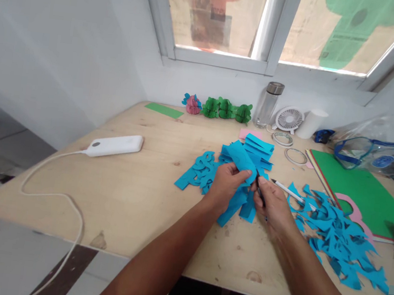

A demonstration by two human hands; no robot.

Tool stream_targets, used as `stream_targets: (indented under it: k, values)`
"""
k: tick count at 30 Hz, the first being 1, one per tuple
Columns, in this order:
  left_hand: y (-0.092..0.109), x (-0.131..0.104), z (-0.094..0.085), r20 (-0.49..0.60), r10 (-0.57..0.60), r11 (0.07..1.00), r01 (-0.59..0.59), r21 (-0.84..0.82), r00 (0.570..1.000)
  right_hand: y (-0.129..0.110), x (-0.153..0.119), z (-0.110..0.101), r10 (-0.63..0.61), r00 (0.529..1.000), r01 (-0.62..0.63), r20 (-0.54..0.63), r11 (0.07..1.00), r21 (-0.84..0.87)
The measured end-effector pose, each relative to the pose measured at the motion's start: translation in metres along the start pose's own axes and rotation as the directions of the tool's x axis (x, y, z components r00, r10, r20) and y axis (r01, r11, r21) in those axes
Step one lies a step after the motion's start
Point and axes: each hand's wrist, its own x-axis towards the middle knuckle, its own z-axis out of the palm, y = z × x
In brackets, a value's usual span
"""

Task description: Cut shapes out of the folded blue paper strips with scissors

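Note:
My left hand (pixel 224 183) grips a folded piece of blue paper (pixel 240 160), thumb on top. Closed around a pair of dark scissors (pixel 258 193) is my right hand (pixel 273 202); the blades meet the right edge of that paper, and the fingers hide most of the handles. Beneath and behind both hands lie more folded blue paper strips (pixel 258 148). Cut-out blue paper shapes (pixel 203 167) sit in a heap just left of my left hand. To the right of my right hand spreads a pile of blue paper scraps (pixel 340 237), with a white pen (pixel 290 191) partly among them.
A white power strip (pixel 116 146) with a cable lies on the left of the wooden table (pixel 131 211). Paper ornaments (pixel 225 109), a glass bottle (pixel 268 106), a small fan (pixel 289 119) and tape rolls (pixel 295 156) stand at the back. Green paper sheets (pixel 368 187) lie right.

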Motion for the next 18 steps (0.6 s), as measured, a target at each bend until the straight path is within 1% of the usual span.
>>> stream_targets:
  k: [7,11,18]
  values:
    - [0.0006,0.0003,-0.0005,-0.018,-0.012,1.000,0.012,-0.001,1.000,0.0003,-0.0002,0.0001,0.006,1.000,-0.006,-0.001,1.000,-0.004]
    - [0.0000,0.0020,-0.0025,0.007,0.001,1.000,-0.001,0.007,1.000,0.0026,0.0002,-0.0009,0.003,1.000,-0.003,0.011,1.000,-0.007]
    - [-0.0010,0.0031,-0.0034,0.007,0.001,1.000,-0.001,0.006,1.000,0.0037,-0.0002,-0.0017,0.002,1.000,-0.002,0.007,1.000,-0.009]
